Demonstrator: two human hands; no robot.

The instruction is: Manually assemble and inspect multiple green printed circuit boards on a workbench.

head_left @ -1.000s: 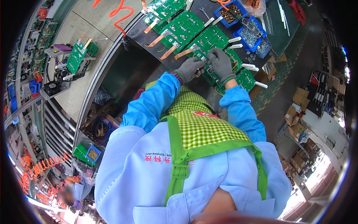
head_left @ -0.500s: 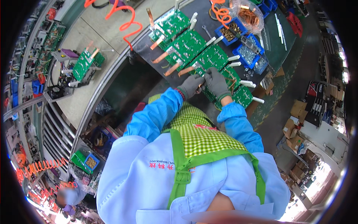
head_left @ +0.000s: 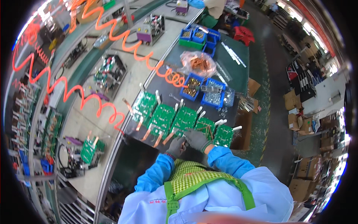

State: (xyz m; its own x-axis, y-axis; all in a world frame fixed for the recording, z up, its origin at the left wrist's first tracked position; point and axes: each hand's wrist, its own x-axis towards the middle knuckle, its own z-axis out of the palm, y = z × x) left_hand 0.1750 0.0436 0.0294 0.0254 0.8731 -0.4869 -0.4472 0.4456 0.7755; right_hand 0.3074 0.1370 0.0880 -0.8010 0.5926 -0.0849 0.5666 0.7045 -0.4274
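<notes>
Several green circuit boards lie in a row along the near part of the dark bench, among them a middle board and a right end board. Copper strips, such as one bent strip, jut from the near edges of some boards, and white posts stick out at the far edges. My left hand, grey-gloved, is closed just in front of the middle board; what its fingers hold is too small to name. Beside it my right hand, also gloved, curls its fingers over the board's near edge, their tips partly hidden.
Beyond the boards stand a blue bin of brass-coloured hardware, a blue bin of silver hardware and a clear bag of copper pieces. An orange coiled hose hangs across the left. Another person is at the far end.
My view has swung so the bench and boards appear lower and more of the far bench shows. Both hands stay close together by the boards, with slightly more space between them.
</notes>
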